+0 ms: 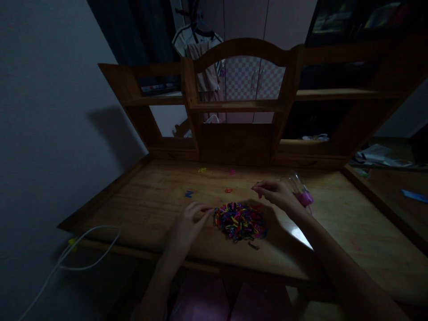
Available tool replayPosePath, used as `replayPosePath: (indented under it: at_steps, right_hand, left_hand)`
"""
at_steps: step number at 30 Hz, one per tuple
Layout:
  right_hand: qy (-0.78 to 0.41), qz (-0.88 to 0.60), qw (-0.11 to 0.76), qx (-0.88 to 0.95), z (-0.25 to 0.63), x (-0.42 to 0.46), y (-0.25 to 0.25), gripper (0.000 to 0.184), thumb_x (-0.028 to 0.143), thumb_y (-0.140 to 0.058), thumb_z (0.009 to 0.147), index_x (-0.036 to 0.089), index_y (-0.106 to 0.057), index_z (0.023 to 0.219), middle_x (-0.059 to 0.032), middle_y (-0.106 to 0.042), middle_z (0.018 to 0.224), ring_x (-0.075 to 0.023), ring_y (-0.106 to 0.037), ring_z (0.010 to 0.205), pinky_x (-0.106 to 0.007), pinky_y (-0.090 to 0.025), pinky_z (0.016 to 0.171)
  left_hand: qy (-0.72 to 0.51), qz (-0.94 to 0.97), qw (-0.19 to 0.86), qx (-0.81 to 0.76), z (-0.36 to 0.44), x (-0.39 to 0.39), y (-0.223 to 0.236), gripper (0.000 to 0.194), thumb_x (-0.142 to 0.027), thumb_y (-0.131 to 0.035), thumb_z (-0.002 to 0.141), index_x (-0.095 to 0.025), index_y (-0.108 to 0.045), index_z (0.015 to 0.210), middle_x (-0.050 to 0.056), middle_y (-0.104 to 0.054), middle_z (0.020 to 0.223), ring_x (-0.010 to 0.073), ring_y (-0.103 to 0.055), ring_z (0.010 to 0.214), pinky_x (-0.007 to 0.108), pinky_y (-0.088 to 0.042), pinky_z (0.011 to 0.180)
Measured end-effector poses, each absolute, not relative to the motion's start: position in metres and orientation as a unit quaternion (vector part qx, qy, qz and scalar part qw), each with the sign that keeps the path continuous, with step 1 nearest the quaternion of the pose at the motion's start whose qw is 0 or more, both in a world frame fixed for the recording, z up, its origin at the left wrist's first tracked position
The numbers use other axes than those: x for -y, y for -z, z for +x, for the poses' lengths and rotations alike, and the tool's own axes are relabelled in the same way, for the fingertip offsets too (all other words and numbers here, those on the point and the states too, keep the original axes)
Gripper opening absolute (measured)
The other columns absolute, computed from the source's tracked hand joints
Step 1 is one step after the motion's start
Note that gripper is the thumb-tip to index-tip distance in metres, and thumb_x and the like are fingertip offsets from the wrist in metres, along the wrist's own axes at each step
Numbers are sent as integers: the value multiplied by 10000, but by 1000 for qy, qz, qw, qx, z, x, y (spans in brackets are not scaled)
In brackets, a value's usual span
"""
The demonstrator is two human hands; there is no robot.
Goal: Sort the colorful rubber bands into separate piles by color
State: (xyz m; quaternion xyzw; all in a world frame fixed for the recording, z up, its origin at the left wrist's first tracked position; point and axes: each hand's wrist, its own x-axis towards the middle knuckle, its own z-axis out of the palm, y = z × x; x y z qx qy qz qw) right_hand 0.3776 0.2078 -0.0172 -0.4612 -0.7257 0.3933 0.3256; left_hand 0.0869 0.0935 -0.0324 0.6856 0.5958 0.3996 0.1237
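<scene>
A heap of small coloured elastic bands [240, 220] lies near the desk's front edge, mixing red, blue, yellow, pink and black. My left hand [189, 223] touches the left edge of the heap, thumb and forefinger pinched; whatever they hold is too small to make out. Beyond the heap, to the right, my right hand [272, 191] hovers over the desk with its fingertips pinched together, their content unclear. Small separate groups lie behind the heap: yellow bands [202, 170], pink bands [232, 172], red bands [228, 190] and blue bands [189, 194].
A clear container with a pink end [303, 197] lies right of my right hand. The wooden desk [140, 196] has a shelf unit [237, 106] along its back. A white cable [90, 229] loops at the left front corner. Clothes [207, 67] hang behind the shelf.
</scene>
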Motion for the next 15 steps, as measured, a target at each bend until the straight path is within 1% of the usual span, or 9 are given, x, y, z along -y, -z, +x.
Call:
replayPosePath:
  at_steps: [3,6,10,15]
  right_hand:
    - [-388,-452,319,737,378,-211,21,318,470,-604,845,189,-732,926,-51,-686,777,-163,-596,675,-260,-404,544]
    - [-408,-428,301,748,377,-213,25,281,434,-630,828,186,-735,908,-55,-692,804,-171,-616,713,-273,-451,605]
    - [-432,-405,280,756,375,-212,26,261,397,-661,813,170,-737,916,-77,-705,872,-179,-634,758,-295,-488,668]
    - [-432,-410,264,759,373,-209,23,257,375,-670,813,162,-737,939,-86,-716,895,-198,-659,787,-306,-507,677]
  left_hand:
    - [-399,696,183,-568,109,-89,32,135,-278,-640,868,-234,-723,965,32,-670,933,178,-645,890,292,-516,808]
    - [-386,708,215,-551,120,-87,33,213,-273,-674,846,-261,-710,1055,29,-647,988,175,-637,938,293,-516,851]
    - [-372,727,213,-537,125,-86,37,276,-264,-684,835,-301,-691,1109,25,-620,1045,185,-614,1011,314,-505,913]
    - [-355,733,200,-545,127,-87,38,275,-212,-680,832,-291,-696,1094,31,-630,1023,196,-610,1015,329,-497,918]
